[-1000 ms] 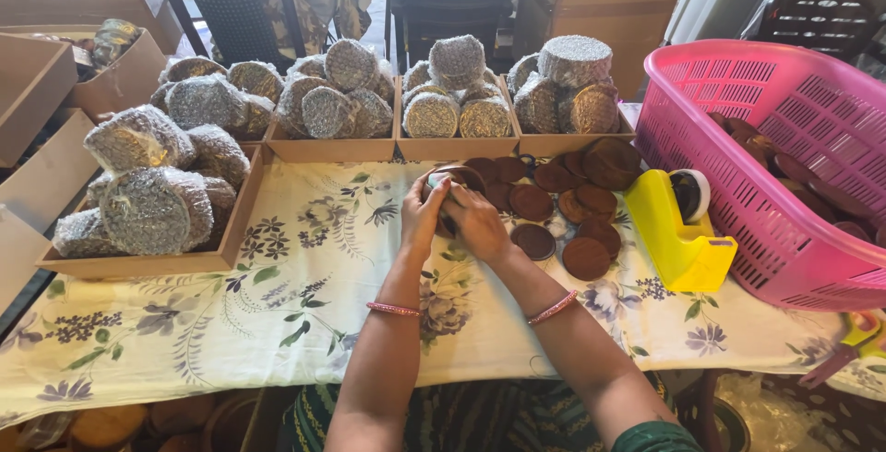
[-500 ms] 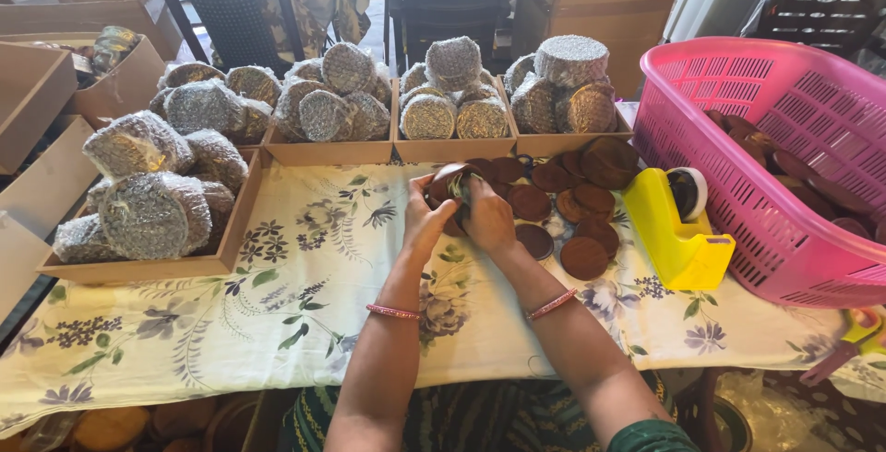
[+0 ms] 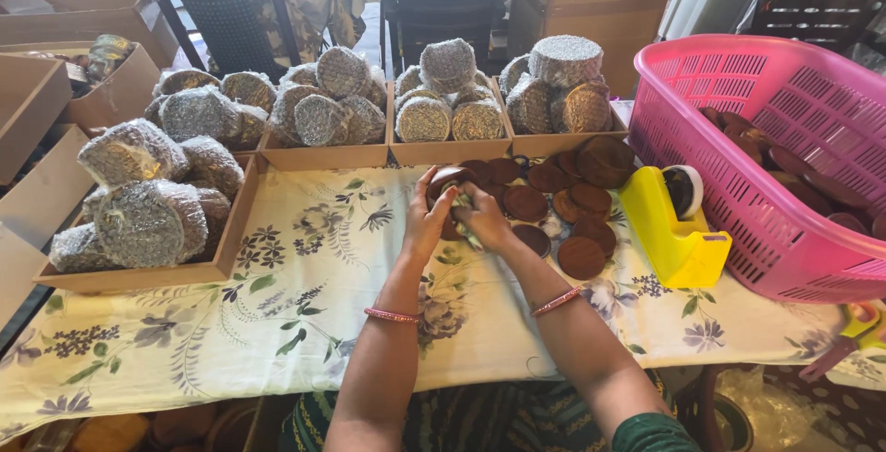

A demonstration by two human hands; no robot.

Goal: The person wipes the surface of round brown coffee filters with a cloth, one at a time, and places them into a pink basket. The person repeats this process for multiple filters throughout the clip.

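1. Brown disc (image 3: pixel 449 178) sits between your two hands, lifted just above the floral tablecloth (image 3: pixel 305 323) near the far edge of the table, at its middle.
2. At the left edge, a cardboard tray (image 3: pixel 138 275) holds bundles wrapped in bubble film (image 3: pixel 148 221); more such trays line the far edge.
3. Your left hand (image 3: pixel 426 221) closes around the disc's near-left side, fingers curled onto its rim, so the grip is narrow and holding.
4. Your right hand (image 3: pixel 482 220) presses against the same disc from the right, with a scrap of pale wrapping (image 3: pixel 464 205) pinched under its fingers; how tightly it grips, I cannot tell.
5. By my reading, you are at the wrapping step, with one disc in hand and the covering only partly on. The next move calls for both hands to stay close while the film is drawn snug.
6. Loose brown discs (image 3: pixel 554 217) lie just right of your hands.
7. Further right stand a yellow tape dispenser (image 3: pixel 669 231) and a pink basket (image 3: pixel 784 138) at the right edge.
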